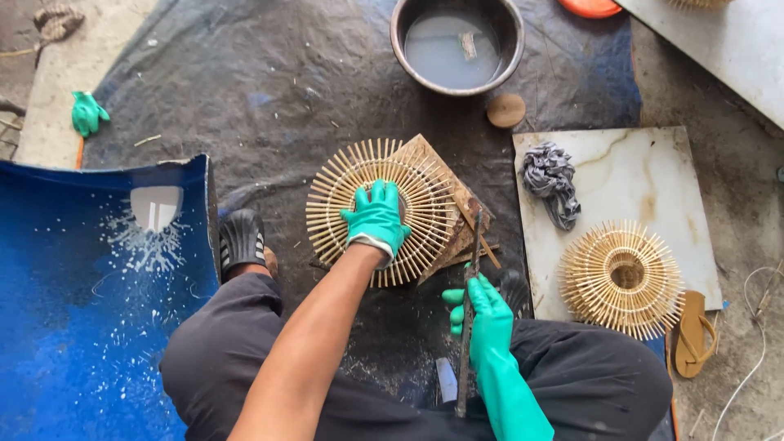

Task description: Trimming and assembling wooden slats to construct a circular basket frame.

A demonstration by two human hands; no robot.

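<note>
Floor-level work area, dark tarp (pixel 269 90) over concrete. Far left: loose green glove (pixel 86 113); blue plastic sheet (pixel 82 310) w/ white splatter over tarp's left edge. Centre: round bamboo-stick ring (pixel 343 192) lying on a wood block (pixel 453 208); left hand (pixel 376 216), gloved, pressed flat on ring's middle. Right hand (pixel 482 314), gloved, closed round a long dark blade (pixel 469 286) just right of ring. Tarp's top edge: metal basin (pixel 456 45) w/ grey water. Right: marble tile (pixel 645 175) carrying rag (pixel 551 184) & second ring stack (pixel 622 278) near its bottom edge; sandal (pixel 694 333) beside.
</note>
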